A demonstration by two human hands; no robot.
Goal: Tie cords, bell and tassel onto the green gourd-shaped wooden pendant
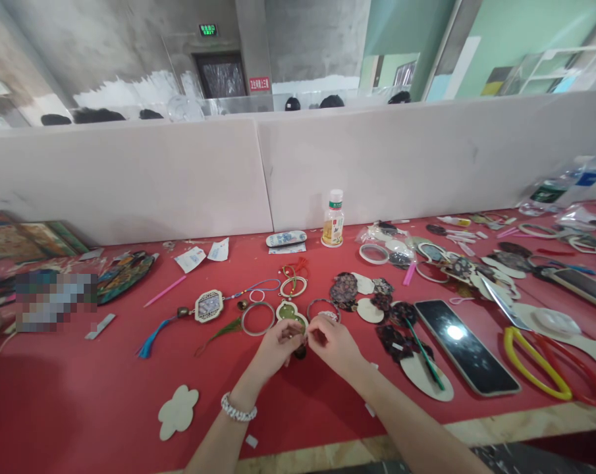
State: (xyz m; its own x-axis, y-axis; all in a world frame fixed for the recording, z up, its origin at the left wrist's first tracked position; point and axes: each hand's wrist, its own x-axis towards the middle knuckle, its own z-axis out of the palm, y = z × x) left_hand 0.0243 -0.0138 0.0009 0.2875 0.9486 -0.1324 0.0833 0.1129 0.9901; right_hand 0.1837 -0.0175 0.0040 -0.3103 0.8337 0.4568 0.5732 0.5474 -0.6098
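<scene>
A gourd-shaped pendant (287,310) with a cream rim and green panels lies at the middle of the red table. Fingers of my left hand (278,343) are closed at its lower end and cover part of it. Right beside them my right hand (336,343) pinches with thumb and forefinger; what is between these fingertips is too small to make out. A dark bead (300,353) shows just below the fingers. Close by are a bracelet-like ring (243,324), a second ring (309,304) partly behind my right hand, and a cream hoop with red cord (305,287).
An octagonal pendant (209,307) with a blue tassel lies left; a cream flower-shaped piece (178,412) is nearer me. To the right are dark fabric pieces (346,289), a phone (465,345) and scissors (535,355). A small bottle (333,220) stands before the white partition (179,181).
</scene>
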